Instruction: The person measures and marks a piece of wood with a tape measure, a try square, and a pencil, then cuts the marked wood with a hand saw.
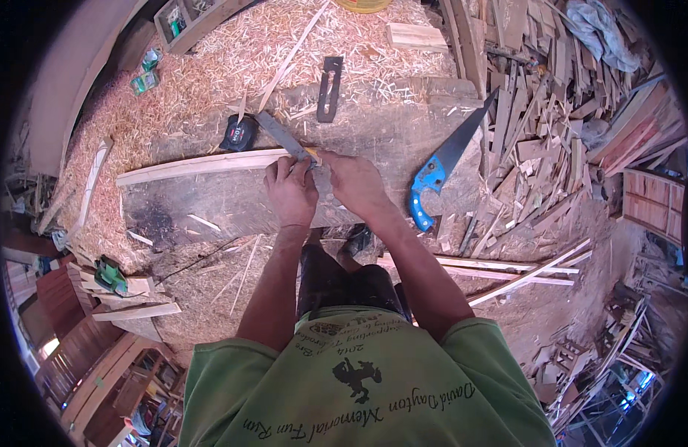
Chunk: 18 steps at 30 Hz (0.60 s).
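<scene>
A long pale wood strip (pixel 202 164) lies across the workbench (pixel 232 200), its right end under my hands. Across that end rests a flat grey metal blade (pixel 280 135), like that of a try square. My left hand (pixel 293 192) is closed, its fingertips pressing the blade against the strip. Close beside it, my right hand (pixel 356 185) pinches a short yellow pencil (pixel 312 153) at the blade's edge; its tip is hidden. A black tape measure (pixel 239 132) sits just left of the blade. To the right lies a handsaw with a blue handle (pixel 427 186).
A dark slotted metal plate (pixel 330 89) lies farther back. Wood shavings (pixel 210 74) cover the bench's far side, near a wood block (pixel 417 37) and a wooden box (pixel 198 18). Scrap wood (pixel 534 141) is heaped at right. A green tool (pixel 111 276) rests at lower left.
</scene>
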Motion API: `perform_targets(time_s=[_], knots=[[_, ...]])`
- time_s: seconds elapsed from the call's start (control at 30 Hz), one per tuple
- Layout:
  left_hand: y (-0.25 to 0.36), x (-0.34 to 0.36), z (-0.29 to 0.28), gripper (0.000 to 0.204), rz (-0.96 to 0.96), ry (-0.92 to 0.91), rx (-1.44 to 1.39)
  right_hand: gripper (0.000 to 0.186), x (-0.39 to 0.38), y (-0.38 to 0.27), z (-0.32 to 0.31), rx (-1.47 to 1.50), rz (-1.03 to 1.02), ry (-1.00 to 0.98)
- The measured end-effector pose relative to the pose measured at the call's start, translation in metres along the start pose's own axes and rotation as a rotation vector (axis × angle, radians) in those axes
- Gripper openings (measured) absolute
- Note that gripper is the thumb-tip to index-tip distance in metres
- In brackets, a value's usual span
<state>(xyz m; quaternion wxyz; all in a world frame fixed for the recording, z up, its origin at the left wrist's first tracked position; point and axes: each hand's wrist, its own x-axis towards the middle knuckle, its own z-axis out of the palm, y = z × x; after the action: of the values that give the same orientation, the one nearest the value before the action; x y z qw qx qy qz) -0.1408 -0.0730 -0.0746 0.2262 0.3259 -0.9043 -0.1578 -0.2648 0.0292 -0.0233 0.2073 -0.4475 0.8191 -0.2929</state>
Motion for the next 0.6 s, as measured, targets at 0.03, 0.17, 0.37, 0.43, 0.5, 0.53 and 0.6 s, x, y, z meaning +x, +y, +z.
perform_targets(time_s=[0.03,0.17,0.37,0.43,0.5,0.53,0.6], knots=[[-0.001,0.000,-0.001,0.030,-0.006,0.000,0.013,0.046,-0.003,-0.005,-0.006,-0.033,0.031,-0.070],[-0.002,0.000,-0.004,0.029,0.001,-0.007,0.038,0.043,-0.020,0.006,-0.024,-0.103,-0.088,-0.096],[0.002,0.001,-0.001,0.031,0.030,0.002,0.042,0.043,-0.002,0.004,0.000,-0.012,0.058,0.060],[0.005,0.002,0.001,0.030,0.023,-0.026,0.037,0.042,-0.003,0.009,0.010,0.010,0.013,0.094],[0.000,0.000,-0.002,0.030,0.002,-0.052,0.040,0.040,-0.015,0.006,0.004,-0.006,0.005,0.041],[-0.004,-0.002,-0.004,0.030,-0.009,-0.072,0.044,0.039,-0.023,0.004,-0.002,-0.023,-0.008,-0.008],[-0.007,-0.001,-0.004,0.031,-0.009,-0.093,0.034,0.038,-0.043,0.005,-0.018,-0.061,-0.018,-0.061]])
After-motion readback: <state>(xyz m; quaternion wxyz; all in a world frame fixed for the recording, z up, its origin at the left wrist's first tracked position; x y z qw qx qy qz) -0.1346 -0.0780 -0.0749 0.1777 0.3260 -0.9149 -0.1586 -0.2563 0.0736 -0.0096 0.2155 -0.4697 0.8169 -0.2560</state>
